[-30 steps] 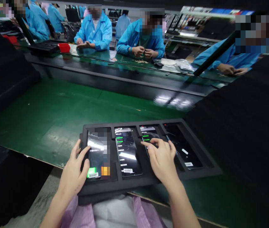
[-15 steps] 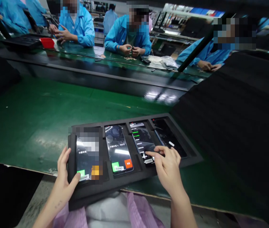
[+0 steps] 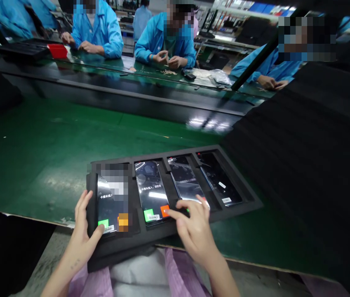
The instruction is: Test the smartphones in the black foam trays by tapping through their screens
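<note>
A black foam tray point(image 3: 113, 244) holds several smartphones in separate slots, screens up. My left hand point(image 3: 83, 225) grips the tray's left edge, its thumb over the green button on the leftmost phone point(image 3: 108, 210). The second phone point(image 3: 149, 183) shows white text, a green square and a red square. My right hand point(image 3: 195, 225) holds nothing; its index finger reaches out to the red square, though contact is unclear. Part of the third phone point(image 3: 185, 173) is hidden behind that hand. The rightmost phone point(image 3: 216, 177) has a dark screen with small white labels.
The tray rests at the front edge of a green worktop point(image 3: 54, 136). Dark foam material point(image 3: 298, 156) rises on the right. Across a divider, people in blue jackets point(image 3: 99, 29) sit at another bench with a red bin point(image 3: 57, 51) and a clear bag point(image 3: 221, 76).
My right hand has moved left from the third phone to the second. The third phone's list has given way to another screen. My left hand stays at the tray's edge.
</note>
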Demonstrator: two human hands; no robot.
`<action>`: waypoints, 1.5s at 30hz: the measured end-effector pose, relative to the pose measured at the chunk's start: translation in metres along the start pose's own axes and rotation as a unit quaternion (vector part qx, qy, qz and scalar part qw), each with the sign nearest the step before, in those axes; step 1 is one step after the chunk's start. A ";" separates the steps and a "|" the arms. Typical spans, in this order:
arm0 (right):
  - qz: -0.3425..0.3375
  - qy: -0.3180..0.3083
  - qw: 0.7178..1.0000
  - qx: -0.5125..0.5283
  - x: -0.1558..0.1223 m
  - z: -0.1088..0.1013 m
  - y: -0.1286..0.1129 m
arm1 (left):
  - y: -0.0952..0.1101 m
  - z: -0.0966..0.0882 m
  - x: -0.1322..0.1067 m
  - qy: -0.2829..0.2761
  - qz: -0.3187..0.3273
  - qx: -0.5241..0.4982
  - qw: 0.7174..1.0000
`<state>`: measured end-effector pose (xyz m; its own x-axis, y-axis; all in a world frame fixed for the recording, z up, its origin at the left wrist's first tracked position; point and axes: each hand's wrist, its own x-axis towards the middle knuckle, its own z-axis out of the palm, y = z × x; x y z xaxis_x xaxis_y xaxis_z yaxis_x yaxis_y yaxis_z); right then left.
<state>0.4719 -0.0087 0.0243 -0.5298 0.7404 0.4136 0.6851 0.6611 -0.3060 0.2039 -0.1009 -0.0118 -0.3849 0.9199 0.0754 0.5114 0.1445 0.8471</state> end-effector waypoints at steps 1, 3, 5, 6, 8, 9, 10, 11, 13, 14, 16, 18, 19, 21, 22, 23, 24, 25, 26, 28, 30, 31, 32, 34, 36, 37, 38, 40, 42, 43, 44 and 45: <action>-0.013 -0.014 1.000 0.013 0.003 0.003 -0.009 | 0.004 0.001 0.000 0.010 -0.003 0.001 1.000; -0.030 -0.034 0.998 0.034 0.009 0.010 -0.024 | 0.010 0.001 0.000 0.019 -0.016 0.011 1.000; -0.033 -0.041 0.998 0.044 0.015 0.015 -0.032 | 0.014 -0.001 0.000 0.005 -0.027 0.036 0.999; -0.032 -0.039 0.998 0.047 0.017 0.017 -0.034 | 0.016 -0.002 0.000 0.000 -0.029 0.051 0.998; -0.033 -0.027 0.998 0.050 0.022 0.019 -0.034 | 0.018 -0.005 0.002 -0.006 -0.028 0.077 0.997; -0.036 -0.022 0.998 0.051 0.025 0.019 -0.032 | 0.019 -0.006 0.003 -0.001 -0.027 0.088 0.996; -0.038 -0.018 0.998 0.051 0.028 0.019 -0.030 | 0.021 -0.007 0.004 0.008 -0.027 0.099 0.995; -0.039 -0.016 0.998 0.049 0.031 0.020 -0.028 | 0.023 -0.008 0.005 0.016 -0.029 0.108 0.994; -0.035 -0.017 0.999 0.038 0.038 0.021 -0.022 | 0.029 -0.008 0.007 0.025 -0.033 0.122 0.992; -0.032 -0.019 0.999 0.031 0.041 0.022 -0.019 | 0.031 -0.009 0.007 0.026 -0.033 0.128 0.991; -0.029 -0.023 0.999 0.018 0.047 0.024 -0.015 | 0.035 -0.009 0.007 0.026 -0.024 0.141 0.989; -0.030 -0.023 0.999 0.012 0.050 0.026 -0.011 | 0.036 -0.010 0.006 0.035 -0.003 0.159 0.987; -0.031 -0.020 0.999 0.011 0.050 0.026 -0.011 | 0.035 -0.010 0.005 0.041 0.013 0.167 0.985; -0.035 -0.017 0.999 0.014 0.049 0.027 -0.010 | 0.030 -0.010 0.003 0.057 0.054 0.180 0.981; -0.038 -0.018 0.999 0.019 0.047 0.026 -0.010 | 0.027 -0.010 0.001 0.067 0.075 0.183 0.978; -0.041 -0.020 0.999 0.024 0.045 0.026 -0.010 | 0.024 -0.010 0.000 0.076 0.094 0.183 0.976; -0.043 -0.023 0.998 0.030 0.043 0.025 -0.009 | 0.021 -0.009 -0.001 0.084 0.110 0.181 0.974; -0.046 -0.027 0.998 0.037 0.041 0.025 -0.009 | 0.019 -0.009 -0.002 0.089 0.122 0.179 0.972; -0.048 -0.031 0.997 0.042 0.039 0.024 -0.008 | 0.017 -0.009 -0.003 0.092 0.130 0.177 0.971; -0.054 -0.033 0.997 0.048 0.035 0.022 -0.007 | 0.015 -0.009 -0.004 0.093 0.141 0.181 0.969; -0.057 -0.034 0.997 0.050 0.033 0.020 -0.007 | 0.016 -0.009 -0.004 0.093 0.148 0.193 0.966; -0.057 -0.036 0.996 0.049 0.032 0.019 -0.007 | 0.016 -0.010 -0.004 0.091 0.150 0.199 0.964; -0.056 -0.040 0.996 0.049 0.032 0.019 -0.008 | 0.016 -0.010 -0.003 0.090 0.152 0.204 0.963; -0.046 -0.052 0.996 0.052 0.033 0.019 -0.011 | 0.017 -0.010 -0.003 0.087 0.156 0.208 0.962; -0.033 -0.061 0.996 0.054 0.034 0.020 -0.015 | 0.017 -0.011 -0.002 0.090 0.158 0.207 0.961; -0.027 -0.065 0.996 0.055 0.034 0.020 -0.016 | 0.017 -0.011 -0.002 0.092 0.157 0.206 0.962; -0.020 -0.066 0.996 0.055 0.034 0.020 -0.016 | 0.017 -0.011 -0.002 0.095 0.154 0.203 0.962; -0.020 -0.062 0.997 0.048 0.032 0.019 -0.012 | 0.017 -0.011 -0.002 0.099 0.145 0.201 0.964; -0.017 -0.036 0.999 0.029 0.028 0.015 -0.004 | 0.017 -0.011 -0.003 0.099 0.132 0.199 0.966; -0.010 -0.015 1.000 0.014 0.025 0.013 0.003 | 0.017 -0.011 -0.003 0.098 0.122 0.197 0.968; 0.001 0.010 1.000 -0.003 0.022 0.010 0.010 | 0.016 -0.010 -0.003 0.097 0.110 0.195 0.970; 0.017 0.036 0.999 -0.021 0.018 0.008 0.017 | 0.016 -0.010 -0.003 0.095 0.096 0.191 0.972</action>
<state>0.4704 0.0169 0.0199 -0.4689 0.7513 0.4644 0.7237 0.6283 -0.2856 0.2057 -0.1055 0.0072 -0.3709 0.8644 0.3394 0.8217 0.1352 0.5536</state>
